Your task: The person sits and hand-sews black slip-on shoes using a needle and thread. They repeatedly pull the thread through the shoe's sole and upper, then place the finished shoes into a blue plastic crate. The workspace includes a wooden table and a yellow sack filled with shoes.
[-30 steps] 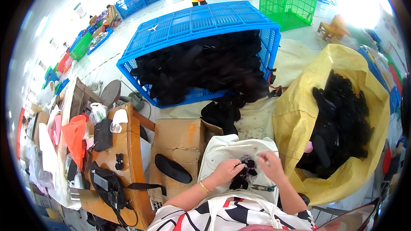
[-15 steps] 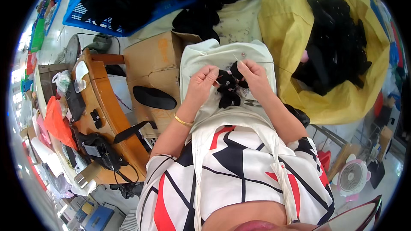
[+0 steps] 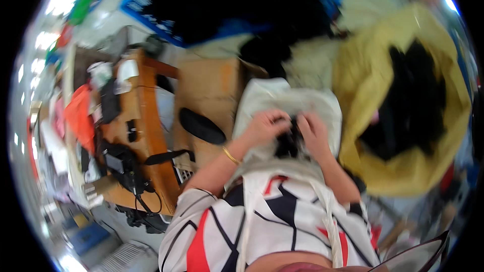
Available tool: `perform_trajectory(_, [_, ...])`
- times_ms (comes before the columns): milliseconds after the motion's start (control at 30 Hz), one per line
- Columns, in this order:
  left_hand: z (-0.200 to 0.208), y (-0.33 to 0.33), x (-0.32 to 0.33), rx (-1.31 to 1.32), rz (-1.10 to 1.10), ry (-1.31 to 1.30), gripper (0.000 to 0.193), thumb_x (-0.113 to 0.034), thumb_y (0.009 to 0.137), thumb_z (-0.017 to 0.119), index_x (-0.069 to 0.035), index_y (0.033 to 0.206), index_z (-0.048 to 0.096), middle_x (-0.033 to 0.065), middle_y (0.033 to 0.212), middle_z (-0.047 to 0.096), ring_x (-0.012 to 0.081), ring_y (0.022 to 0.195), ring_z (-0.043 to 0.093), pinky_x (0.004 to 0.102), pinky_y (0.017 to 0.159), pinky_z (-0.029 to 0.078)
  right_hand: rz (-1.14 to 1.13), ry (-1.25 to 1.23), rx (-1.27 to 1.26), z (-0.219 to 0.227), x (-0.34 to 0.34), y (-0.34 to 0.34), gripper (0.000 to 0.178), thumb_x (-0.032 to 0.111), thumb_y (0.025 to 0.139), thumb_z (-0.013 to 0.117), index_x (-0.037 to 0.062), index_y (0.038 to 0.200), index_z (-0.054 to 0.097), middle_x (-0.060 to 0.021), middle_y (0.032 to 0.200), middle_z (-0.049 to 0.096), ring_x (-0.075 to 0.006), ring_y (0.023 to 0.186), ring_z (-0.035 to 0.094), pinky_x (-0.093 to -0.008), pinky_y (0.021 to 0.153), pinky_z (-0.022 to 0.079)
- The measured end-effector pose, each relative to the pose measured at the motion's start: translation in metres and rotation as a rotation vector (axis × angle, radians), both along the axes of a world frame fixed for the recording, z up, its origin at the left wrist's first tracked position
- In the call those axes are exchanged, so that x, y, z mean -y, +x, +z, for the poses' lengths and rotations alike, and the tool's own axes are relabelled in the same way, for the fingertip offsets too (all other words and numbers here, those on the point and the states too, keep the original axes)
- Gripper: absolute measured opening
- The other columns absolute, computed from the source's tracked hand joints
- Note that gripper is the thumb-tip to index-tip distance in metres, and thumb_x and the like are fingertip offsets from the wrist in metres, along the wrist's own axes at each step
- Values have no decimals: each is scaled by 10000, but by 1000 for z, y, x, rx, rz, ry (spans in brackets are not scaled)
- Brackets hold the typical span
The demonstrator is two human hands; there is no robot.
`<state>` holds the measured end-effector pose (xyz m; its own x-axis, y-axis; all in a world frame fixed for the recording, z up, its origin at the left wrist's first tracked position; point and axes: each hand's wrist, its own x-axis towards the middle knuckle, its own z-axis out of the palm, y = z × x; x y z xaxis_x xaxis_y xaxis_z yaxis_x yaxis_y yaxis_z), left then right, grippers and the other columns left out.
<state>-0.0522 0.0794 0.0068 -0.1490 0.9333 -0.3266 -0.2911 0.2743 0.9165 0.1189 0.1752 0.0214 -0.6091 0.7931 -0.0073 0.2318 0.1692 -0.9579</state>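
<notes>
Both hands are raised close together over a pale cloth point(image 3: 322, 103) spread on my lap. My left hand point(image 3: 267, 127) is closed, its fingers bent round a small dark piece at the fingertips. Just beside it, my right hand point(image 3: 315, 133) is closed too, thumb and fingers pinched at the dark material. Small black pieces point(image 3: 287, 147), seemingly fabric, lie in a cluster under and between the fingertips. Motion blur hides their exact shape and any thread.
A cardboard box point(image 3: 206, 83) stands left of my lap, a black flat insole-like piece point(image 3: 201, 126) on it. Further left is a wooden table point(image 3: 146, 146) with a black bag point(image 3: 123, 163). A blue crate point(image 3: 176, 38) of black items lies ahead; a yellow sack point(image 3: 408, 181) holding black pieces, right.
The whole view has shifted, so hands and lap appear lower and further right. My hands have come closer together, and the picture is more blurred.
</notes>
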Motion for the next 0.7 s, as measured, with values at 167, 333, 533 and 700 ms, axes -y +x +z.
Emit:
perform_trajectory(167, [27,1,-9,-902,-22,366,179,-124,843,705,-88,1016,677,111,933,654,315,897,624,386,792,521,-49,-847,-57,-16,-8,10,523,458,1051,411,42,865,668,-8,676,607,-96,601,554,-241,597,469])
perform_trajectory(333, [23,5,5,-959,-23,393,222,-152,833,725,-76,1030,653,88,1009,652,308,960,612,401,803,515,50,-757,-94,-17,-7,2,262,257,978,618,9,931,691,-61,805,652,-157,647,592,-278,615,488])
perform_trajectory(533, [22,-6,5,-848,-307,253,316,-305,910,674,-52,1096,635,116,1036,652,325,1007,598,408,860,493,223,88,125,11,-3,8,116,77,844,713,6,934,693,-82,795,580,-179,687,563,-294,635,455])
perform_trajectory(700, [10,-4,6,-719,-268,250,296,-288,928,664,-83,1143,667,128,1002,668,322,952,634,391,829,499,152,119,44,13,1,6,127,100,854,723,10,926,670,-82,756,540,-197,668,538,-308,623,448])
